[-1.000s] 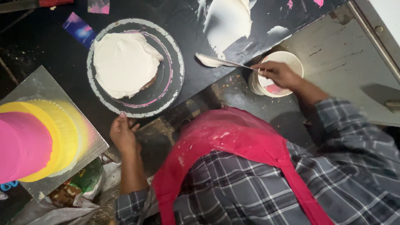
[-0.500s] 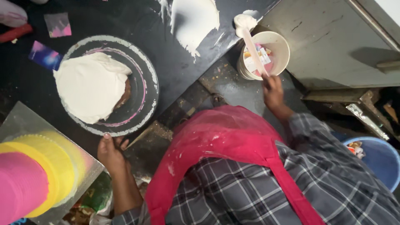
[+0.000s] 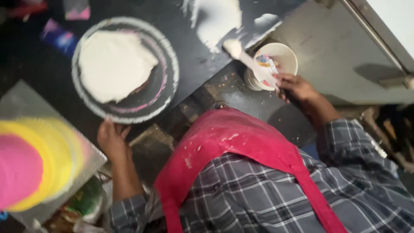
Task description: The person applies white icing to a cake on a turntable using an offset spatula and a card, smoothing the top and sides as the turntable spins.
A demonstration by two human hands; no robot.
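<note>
A round cake (image 3: 114, 64) coated in white cream sits on a dark round board (image 3: 168, 86) with a white-smeared rim. My left hand (image 3: 113, 139) rests at the near edge of that board, fingers touching the rim. My right hand (image 3: 297, 86) grips the handle of a spatula (image 3: 248, 60). Its blade points up and left and carries a blob of white cream. The spatula crosses the rim of a white cup (image 3: 284, 56) with pink and blue smears inside.
A large smear of white cream (image 3: 215, 17) lies on the black tabletop beyond the cup. A pink and yellow cake (image 3: 30, 168) on a silver board (image 3: 92, 157) stands at the near left. A grey metal surface (image 3: 336, 56) lies to the right. A red apron (image 3: 241, 142) covers my chest.
My right hand has lifted the spatula from the cup's side and now holds it across the cup with cream on its blade. My left hand stays at the board's edge.
</note>
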